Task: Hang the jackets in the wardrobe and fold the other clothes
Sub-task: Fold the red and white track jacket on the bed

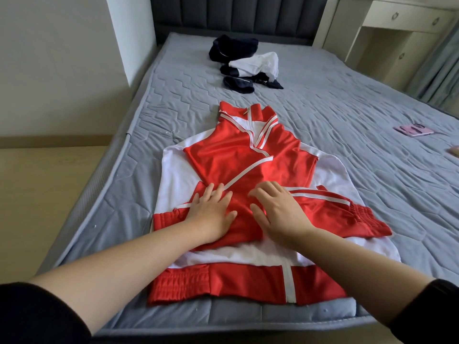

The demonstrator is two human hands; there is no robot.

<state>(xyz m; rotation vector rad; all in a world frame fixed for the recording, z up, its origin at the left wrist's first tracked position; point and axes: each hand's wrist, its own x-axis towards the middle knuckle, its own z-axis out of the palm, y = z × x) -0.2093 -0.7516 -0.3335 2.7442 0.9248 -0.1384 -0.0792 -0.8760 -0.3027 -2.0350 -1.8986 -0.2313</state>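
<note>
On red jacket (pixel 223 157) | left hand (pixel 213 214) flat, fingers (pixel 210 191) spread | right hand (pixel 278 212) likewise

Red-and-white zip jacket (pixel 248 155) lies flat, front up, near-centre on mattress (pixel 347 108). Collar points far, red elastic hem near. Both sleeves are folded across chest and cross, red cuffs sticking out left and right. Navy-and-white clothes pile (pixel 244 63) sits crumpled, unfolded, far centre, well apart from jacket.
</note>
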